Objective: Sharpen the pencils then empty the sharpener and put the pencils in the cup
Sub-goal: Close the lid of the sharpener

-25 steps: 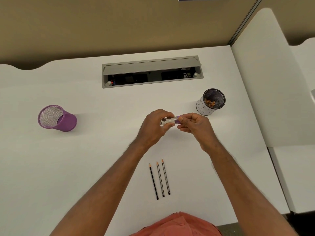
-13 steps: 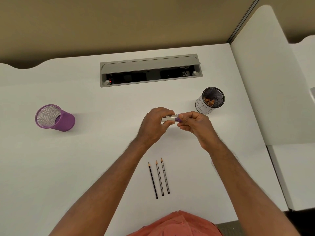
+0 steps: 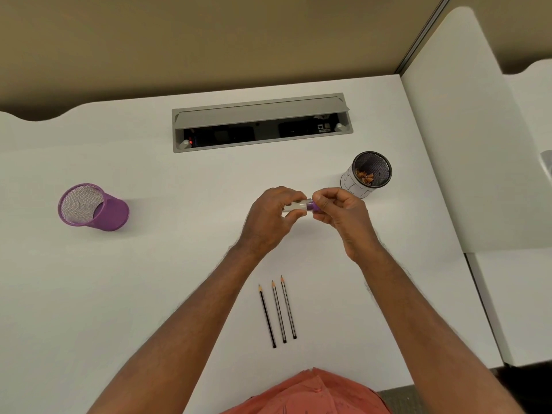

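A small pencil sharpener (image 3: 303,205) with a clear body and a purple end is held above the white desk (image 3: 149,279). My left hand (image 3: 268,219) grips its clear part and my right hand (image 3: 340,213) pinches the purple end. Three dark pencils (image 3: 279,312) with sharpened tips lie side by side on the desk, near me, below my hands. A purple mesh cup (image 3: 92,207) stands at the left. A white-and-black mesh cup (image 3: 369,174) with pencil shavings inside stands just beyond my right hand.
An open grey cable tray (image 3: 260,124) is set into the desk at the back. A white divider panel (image 3: 466,150) runs along the desk's right side. My orange shirt (image 3: 310,392) shows at the bottom edge.
Both hands stay together on the sharpener with only slight finger shifts. The view has drifted a little.
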